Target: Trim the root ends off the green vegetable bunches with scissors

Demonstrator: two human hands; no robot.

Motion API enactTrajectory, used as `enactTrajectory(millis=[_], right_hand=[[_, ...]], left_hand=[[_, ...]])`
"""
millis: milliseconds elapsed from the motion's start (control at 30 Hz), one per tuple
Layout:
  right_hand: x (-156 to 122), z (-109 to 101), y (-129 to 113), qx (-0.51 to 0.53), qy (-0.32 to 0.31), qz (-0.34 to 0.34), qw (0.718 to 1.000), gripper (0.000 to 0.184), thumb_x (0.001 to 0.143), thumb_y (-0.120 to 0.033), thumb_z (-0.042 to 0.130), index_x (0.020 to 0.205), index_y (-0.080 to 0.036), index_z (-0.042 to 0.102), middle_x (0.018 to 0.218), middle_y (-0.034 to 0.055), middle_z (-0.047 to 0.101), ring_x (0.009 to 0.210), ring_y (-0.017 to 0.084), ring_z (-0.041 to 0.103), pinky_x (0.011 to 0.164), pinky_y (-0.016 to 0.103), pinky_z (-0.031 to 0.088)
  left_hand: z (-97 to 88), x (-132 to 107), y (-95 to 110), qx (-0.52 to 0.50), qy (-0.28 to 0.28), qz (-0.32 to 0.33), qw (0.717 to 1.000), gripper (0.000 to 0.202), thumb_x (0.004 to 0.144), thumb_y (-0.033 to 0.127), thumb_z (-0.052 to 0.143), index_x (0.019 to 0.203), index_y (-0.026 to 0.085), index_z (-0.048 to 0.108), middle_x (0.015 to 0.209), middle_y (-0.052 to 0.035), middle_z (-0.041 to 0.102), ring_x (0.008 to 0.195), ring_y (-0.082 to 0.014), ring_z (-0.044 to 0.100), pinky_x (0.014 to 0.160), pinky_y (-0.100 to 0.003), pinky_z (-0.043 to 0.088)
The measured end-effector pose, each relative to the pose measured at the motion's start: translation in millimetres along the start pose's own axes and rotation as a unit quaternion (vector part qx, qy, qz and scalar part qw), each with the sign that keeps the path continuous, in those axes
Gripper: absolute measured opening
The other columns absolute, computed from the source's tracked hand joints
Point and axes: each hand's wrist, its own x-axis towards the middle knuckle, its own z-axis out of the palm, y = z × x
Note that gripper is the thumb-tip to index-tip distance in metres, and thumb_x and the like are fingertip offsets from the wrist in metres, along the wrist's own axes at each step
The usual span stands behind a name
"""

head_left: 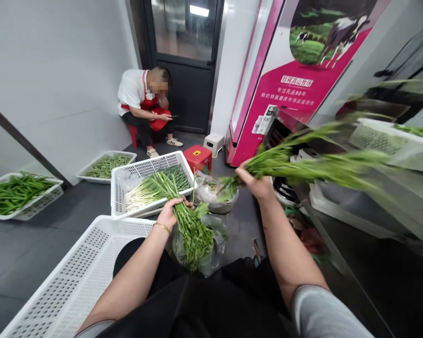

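My left hand point(169, 212) is closed round a bunch of leafy green vegetables point(193, 234), whose leaves hang down over a clear plastic bag point(216, 251) on the floor between my legs. Raised to the right, my right hand point(255, 183) grips a second bunch of long leafy greens point(299, 162); its far ends are smeared by motion. Below and between my hands stands a round basin point(225, 205) with plastic and plant scraps in it.
A large white perforated basket point(91, 253) lies at my left. Ahead, another white basket point(118, 195) holds scallions; green beans and peppers fill further baskets. A seated person point(137, 98) faces a red stool point(199, 157). A metal shelf point(338, 258) borders my right.
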Motion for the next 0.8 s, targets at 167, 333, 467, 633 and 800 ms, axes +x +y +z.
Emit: enactTrajectory(millis=[167, 333, 467, 633, 800], right_hand=[[-24, 54, 47, 0.074, -0.169, 0.244, 0.952, 0.024, 0.059, -0.025, 0.068, 0.08, -0.014, 0.067, 0.05, -0.0054, 0.057, 0.04, 0.008, 0.047, 0.041, 0.021, 0.038], [-38, 78, 61, 0.137, -0.162, 0.271, 0.939, 0.019, 0.052, -0.026, 0.075, 0.063, -0.014, 0.064, 0.047, -0.0043, 0.057, 0.036, 0.008, 0.045, 0.037, 0.02, 0.035], [-35, 48, 70, 0.198, -0.034, 0.265, 0.943, 0.022, 0.056, -0.03, 0.075, 0.067, -0.014, 0.064, 0.048, -0.0051, 0.056, 0.036, 0.006, 0.043, 0.035, 0.019, 0.032], [-37, -7, 86, 0.279, 0.111, 0.256, 0.919, 0.027, 0.056, -0.033, 0.074, 0.071, -0.015, 0.063, 0.049, -0.0055, 0.055, 0.035, 0.004, 0.04, 0.033, 0.018, 0.031], [-52, -43, 99, 0.313, 0.165, 0.261, 0.898, 0.03, 0.053, -0.033, 0.075, 0.073, -0.015, 0.063, 0.049, -0.0068, 0.054, 0.035, 0.002, 0.039, 0.031, 0.015, 0.029]], left_hand=[[22.2, -9, -4, 0.099, -0.041, 0.008, 0.994, 0.013, 0.06, 0.012, 0.064, 0.073, 0.012, 0.061, 0.058, -0.0067, 0.067, 0.065, -0.0244, 0.068, 0.062, -0.035, 0.055], [31.0, -19, -15, 0.173, -0.09, 0.006, 0.981, 0.021, 0.059, 0.011, 0.067, 0.08, 0.01, 0.064, 0.066, -0.0097, 0.07, 0.064, -0.0242, 0.067, 0.062, -0.037, 0.054], [16.6, -27, -7, 0.086, -0.104, 0.091, 0.987, 0.02, 0.056, 0.014, 0.065, 0.075, 0.014, 0.061, 0.069, -0.0073, 0.067, 0.085, -0.0289, 0.066, 0.079, -0.042, 0.052], [-10.2, -34, 16, 0.011, -0.04, 0.202, 0.979, 0.021, 0.052, 0.022, 0.065, 0.071, 0.018, 0.057, 0.071, -0.0041, 0.062, 0.075, -0.021, 0.062, 0.069, -0.035, 0.054], [-29.4, -46, 37, 0.017, -0.04, 0.191, 0.981, 0.025, 0.053, 0.027, 0.065, 0.066, 0.019, 0.046, 0.056, 0.0009, 0.045, 0.055, -0.0133, 0.049, 0.051, -0.028, 0.049]])
